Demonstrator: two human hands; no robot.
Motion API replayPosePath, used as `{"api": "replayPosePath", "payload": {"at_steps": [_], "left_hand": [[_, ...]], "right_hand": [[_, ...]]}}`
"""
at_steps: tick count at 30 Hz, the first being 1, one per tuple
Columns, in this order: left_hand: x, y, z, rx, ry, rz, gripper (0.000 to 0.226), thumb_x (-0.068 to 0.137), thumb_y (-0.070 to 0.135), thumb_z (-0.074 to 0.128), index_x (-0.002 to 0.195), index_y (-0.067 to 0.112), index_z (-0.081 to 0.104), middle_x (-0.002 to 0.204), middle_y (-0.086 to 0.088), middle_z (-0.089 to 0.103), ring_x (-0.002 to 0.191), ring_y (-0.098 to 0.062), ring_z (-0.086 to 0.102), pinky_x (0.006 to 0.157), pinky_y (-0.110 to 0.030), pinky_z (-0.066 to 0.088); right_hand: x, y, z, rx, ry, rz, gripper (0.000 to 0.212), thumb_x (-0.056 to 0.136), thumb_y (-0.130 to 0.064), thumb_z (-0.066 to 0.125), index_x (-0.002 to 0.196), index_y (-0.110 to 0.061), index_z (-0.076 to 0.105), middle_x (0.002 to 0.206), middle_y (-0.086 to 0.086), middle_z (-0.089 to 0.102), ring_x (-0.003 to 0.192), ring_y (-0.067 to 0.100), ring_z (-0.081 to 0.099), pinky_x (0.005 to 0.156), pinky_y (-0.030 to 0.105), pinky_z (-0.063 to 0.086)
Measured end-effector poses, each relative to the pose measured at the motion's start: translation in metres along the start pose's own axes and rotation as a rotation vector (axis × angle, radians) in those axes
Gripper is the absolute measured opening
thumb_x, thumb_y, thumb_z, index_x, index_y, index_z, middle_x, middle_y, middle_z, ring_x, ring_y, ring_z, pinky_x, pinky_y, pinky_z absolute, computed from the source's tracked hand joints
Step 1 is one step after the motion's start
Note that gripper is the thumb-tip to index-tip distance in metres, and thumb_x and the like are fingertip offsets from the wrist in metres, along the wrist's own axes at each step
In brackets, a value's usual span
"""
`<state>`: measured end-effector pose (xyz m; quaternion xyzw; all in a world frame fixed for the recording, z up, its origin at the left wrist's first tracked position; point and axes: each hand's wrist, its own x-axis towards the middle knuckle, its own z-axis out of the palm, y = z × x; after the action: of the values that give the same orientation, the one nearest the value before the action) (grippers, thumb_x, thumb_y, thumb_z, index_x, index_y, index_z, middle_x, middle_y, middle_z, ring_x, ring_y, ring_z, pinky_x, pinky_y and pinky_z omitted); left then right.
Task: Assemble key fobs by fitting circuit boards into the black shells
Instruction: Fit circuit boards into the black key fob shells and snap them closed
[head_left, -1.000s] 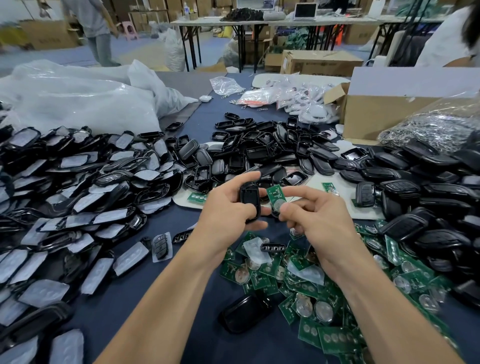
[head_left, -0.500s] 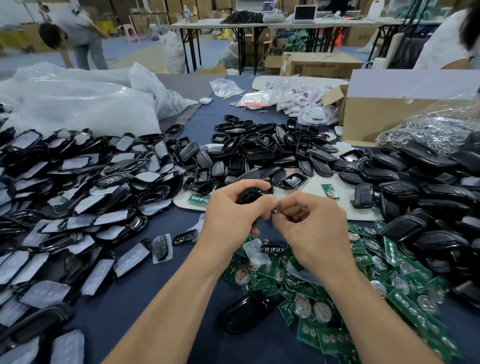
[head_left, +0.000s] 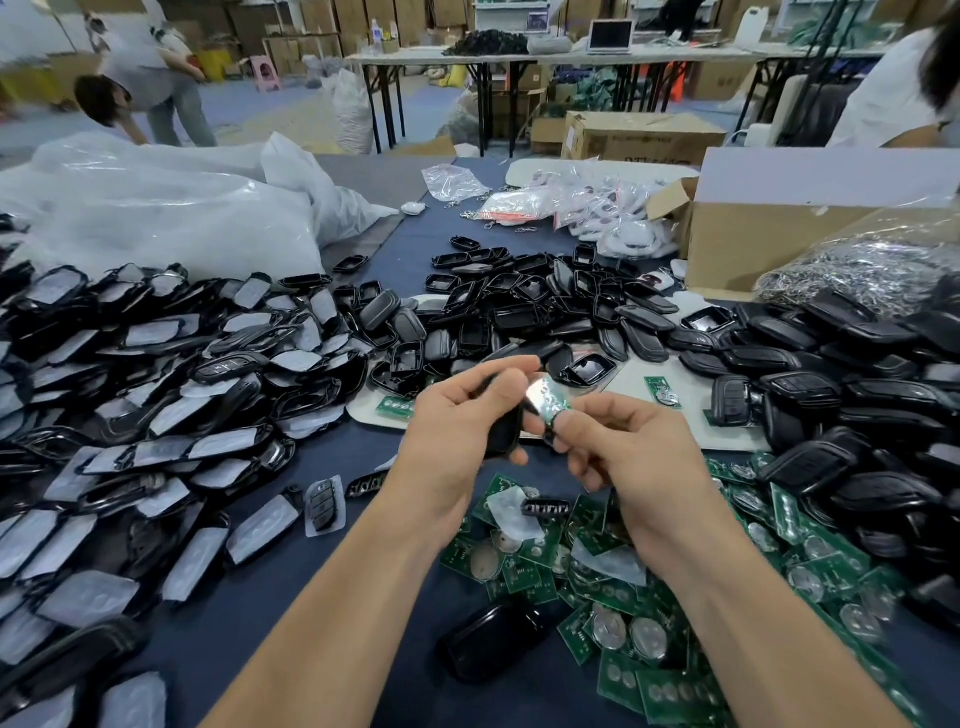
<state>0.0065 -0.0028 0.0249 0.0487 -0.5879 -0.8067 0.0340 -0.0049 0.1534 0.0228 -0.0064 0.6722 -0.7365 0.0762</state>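
My left hand (head_left: 462, 421) grips a black key fob shell (head_left: 505, 431) above the dark blue table, its body mostly hidden by my fingers. My right hand (head_left: 618, 441) pinches a green circuit board (head_left: 545, 402) at its lower end, tilted, with its shiny side catching light, right beside the shell's top. A pile of green circuit boards (head_left: 649, 613) with round coin cells lies under my right wrist. A heap of open black shells (head_left: 519, 306) lies just beyond my hands.
Film-covered fob halves (head_left: 156, 395) cover the left of the table; closed black shells (head_left: 841, 384) pile up at right. One glossy black shell (head_left: 493, 644) lies near the front. A cardboard box (head_left: 779, 228), plastic bags (head_left: 156, 208) and bagged parts (head_left: 582, 208) stand behind. A person bends over at far left.
My hands, pressed together half a second ago, have parted a little. The circuit board now shows again, tilted in my right fingers next to the shell.
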Motion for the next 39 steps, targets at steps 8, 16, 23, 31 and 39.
{"api": "replayPosePath", "payload": {"at_steps": [8,16,23,31,39], "left_hand": [[-0.003,-0.006,0.004,0.04,0.382,0.048,0.057,0.11,0.05,0.037,0.079,0.019,0.073,0.064,-0.007,0.066,0.046,-0.014,0.054,0.039,-0.025,0.041],[-0.007,-0.012,0.015,0.127,0.354,0.139,0.047,0.1,0.053,0.041,0.069,0.027,0.065,0.069,-0.008,0.07,0.061,-0.024,0.058,0.062,-0.036,0.048],[-0.003,-0.005,0.007,0.173,0.206,0.144,0.038,0.107,0.02,0.047,0.078,0.017,0.072,0.08,-0.009,0.075,0.063,-0.011,0.062,0.055,-0.019,0.048],[0.005,-0.002,-0.008,0.186,0.007,-0.006,0.037,0.092,-0.015,0.053,0.101,0.012,0.078,0.102,-0.005,0.081,0.087,-0.018,0.077,0.073,-0.027,0.062],[0.008,-0.007,-0.011,0.272,-0.002,-0.054,0.035,0.092,-0.014,0.064,0.097,0.017,0.08,0.098,-0.01,0.081,0.086,-0.021,0.078,0.072,-0.026,0.062]], "right_hand": [[-0.015,-0.003,0.018,0.118,-0.113,0.112,0.034,0.094,-0.003,0.067,0.067,-0.022,0.076,0.062,0.01,0.068,0.04,0.011,0.048,0.037,0.019,0.034],[-0.02,0.005,0.037,0.197,-0.075,0.194,0.022,0.095,-0.002,0.066,0.074,-0.003,0.067,0.061,0.016,0.067,0.04,0.016,0.055,0.036,0.021,0.04],[-0.012,0.008,0.024,0.012,0.034,0.072,0.02,0.087,-0.005,0.074,0.067,-0.008,0.072,0.059,0.015,0.068,0.039,0.018,0.053,0.037,0.022,0.038],[0.003,0.008,0.002,-0.207,0.167,-0.06,0.017,0.078,-0.015,0.081,0.076,-0.031,0.078,0.057,0.006,0.07,0.042,0.013,0.055,0.047,0.027,0.045],[0.008,0.006,-0.014,-0.545,0.248,-0.249,0.018,0.077,-0.017,0.084,0.072,-0.034,0.078,0.056,-0.008,0.068,0.042,0.006,0.052,0.042,0.013,0.036]]}}
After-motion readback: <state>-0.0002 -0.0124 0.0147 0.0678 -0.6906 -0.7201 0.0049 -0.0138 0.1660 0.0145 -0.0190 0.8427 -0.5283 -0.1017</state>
